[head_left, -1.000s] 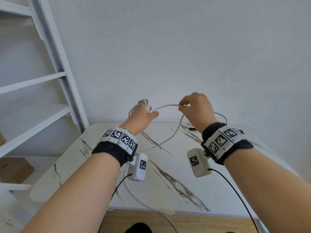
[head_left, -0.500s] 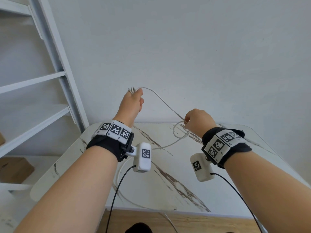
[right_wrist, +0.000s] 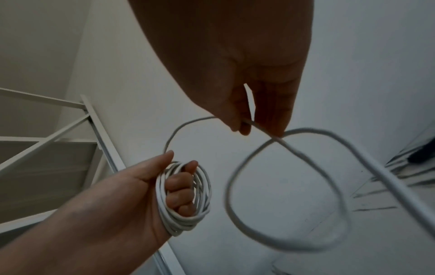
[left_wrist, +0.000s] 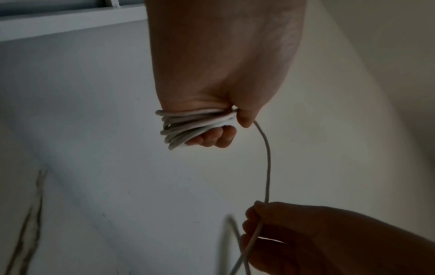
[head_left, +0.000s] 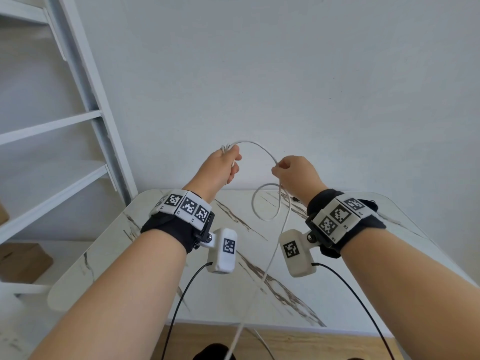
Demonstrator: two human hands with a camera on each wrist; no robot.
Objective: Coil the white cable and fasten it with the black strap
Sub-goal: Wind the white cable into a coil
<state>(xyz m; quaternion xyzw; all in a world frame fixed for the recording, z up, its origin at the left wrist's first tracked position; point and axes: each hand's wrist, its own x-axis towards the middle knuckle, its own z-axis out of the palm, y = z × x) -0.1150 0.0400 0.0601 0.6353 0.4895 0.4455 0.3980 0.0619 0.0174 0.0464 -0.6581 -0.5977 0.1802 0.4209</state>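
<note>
My left hand (head_left: pixel 223 165) is raised above the far edge of the table and grips a small coil of white cable (left_wrist: pixel 186 126) wound around its curled fingers; the coil (right_wrist: pixel 202 188) has several turns. A short arc of cable (head_left: pixel 259 146) runs from it to my right hand (head_left: pixel 279 168), which pinches the free run between thumb and fingers (right_wrist: pixel 270 115). Below that pinch hangs a loose loop (head_left: pixel 259 216), and the rest of the cable (head_left: pixel 270 261) drops over the table's near edge. A small black piece (head_left: pixel 294 199), perhaps the strap, lies on the table beside my right wrist.
The white marble-patterned table (head_left: pixel 207 294) stands against a plain wall. A white shelf frame (head_left: pixel 85 74) rises at the left, with a cardboard box (head_left: pixel 23 261) on the floor beneath it. Black camera leads (head_left: pixel 181 294) hang from both wrists.
My right hand has risen and moved toward the left hand, so the cable between them now arches slack and a loop hangs under it. The left hand has stayed raised with the coil.
</note>
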